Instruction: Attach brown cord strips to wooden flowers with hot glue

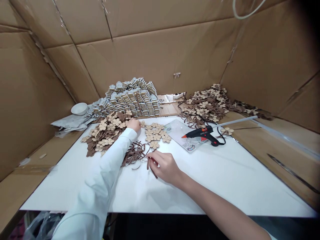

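— so, laid out how?
— white tabletop (pixel 225 186) ringed by cardboard walls (pixel 155 56). left hand (pixel 133 124), in a long white sleeve (pixel 100 180), stretched toward the far left part of the tabletop, resting at the edge of a pile of tan and brown flower cutouts (pixel 105 135). fingers curled down onto the cutouts; cannot tell whether gripping one.
— and the right?
— right hand (pixel 165 166), bare-armed, near the middle of the tabletop. thumb and fingers pinched around a brown strip (pixel 149 163), doubled over into a loop, its loose end trailing under the palm.
— more strips about?
— yes, loose heap of brown strips (pixel 135 154) just left of the right hand, between the two arms. beyond it, a small flat cluster of tan flowers (pixel 156 133), just beside the left hand.
— tools?
— black and orange glue gun (pixel 203 134) lying on a clear plastic packet (pixel 180 135), right of the tan cluster, nozzle pointing left, well apart from both hands.
— toward the far edge?
— stack of small packed bundles (pixel 133 98) at the far edge, left of centre. second heap of flowers with brown strips (pixel 207 105) toward the far right corner. white bowl (pixel 79 108) off the far left corner, next to crumpled grey wrapping (pixel 71 122).
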### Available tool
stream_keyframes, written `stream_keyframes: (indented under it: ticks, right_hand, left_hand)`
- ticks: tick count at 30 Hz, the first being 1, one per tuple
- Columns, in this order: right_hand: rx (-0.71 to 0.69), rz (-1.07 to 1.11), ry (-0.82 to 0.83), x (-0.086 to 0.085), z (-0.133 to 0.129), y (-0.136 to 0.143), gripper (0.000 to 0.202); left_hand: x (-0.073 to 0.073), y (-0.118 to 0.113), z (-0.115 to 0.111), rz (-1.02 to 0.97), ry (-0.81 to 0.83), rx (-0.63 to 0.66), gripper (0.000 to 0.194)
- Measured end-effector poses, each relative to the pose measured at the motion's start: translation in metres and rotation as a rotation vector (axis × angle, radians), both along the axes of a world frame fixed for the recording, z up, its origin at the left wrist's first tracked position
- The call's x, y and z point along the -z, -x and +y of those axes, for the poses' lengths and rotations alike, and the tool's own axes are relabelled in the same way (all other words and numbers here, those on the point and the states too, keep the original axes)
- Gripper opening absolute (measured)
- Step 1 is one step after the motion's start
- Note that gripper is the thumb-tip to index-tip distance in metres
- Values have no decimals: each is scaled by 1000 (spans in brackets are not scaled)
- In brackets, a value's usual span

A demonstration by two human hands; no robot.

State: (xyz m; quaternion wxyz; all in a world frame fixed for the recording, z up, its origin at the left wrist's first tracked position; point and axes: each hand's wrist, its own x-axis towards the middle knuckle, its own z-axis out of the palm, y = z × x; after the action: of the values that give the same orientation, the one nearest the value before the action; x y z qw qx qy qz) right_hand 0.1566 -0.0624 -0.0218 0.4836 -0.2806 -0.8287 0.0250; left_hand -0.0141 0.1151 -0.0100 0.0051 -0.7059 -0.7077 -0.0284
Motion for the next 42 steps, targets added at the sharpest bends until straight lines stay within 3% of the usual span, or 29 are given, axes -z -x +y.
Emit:
stream_keyframes:
  ticks: [6, 11, 17, 23, 28, 31, 38, 42]
  right_hand:
    - [5, -6, 10, 0, 0, 0, 17]
    - [2, -5, -17, -1, -1, 0, 17]
    - [-5, -13, -11, 0, -2, 0, 16]
    - [-16, -10, 18, 1, -2, 0, 16]
    - [-8, 6, 28, 3, 0, 0, 17]
    - [1, 3, 32, 3, 1, 0, 17]
    - [-7, -17, 39, 2, -1, -1, 17]
    - [-2, -11, 19, 2, 0, 0, 16]
  left_hand:
    - [8, -5, 5, -31, -69, 112, 32]
    - [2, 24, 12, -89, -25, 151, 40]
    - [-5, 53, -4, -130, 122, 319, 33]
    - [6, 38, -17, -142, 49, 392, 28]
    - [17, 22, -13, -134, -84, 443, 28]
    - [19, 17, -12, -169, -82, 475, 30]
    - [18, 18, -15, -262, -32, 465, 30]
    - [10, 35, -13, -262, -142, 321, 31]
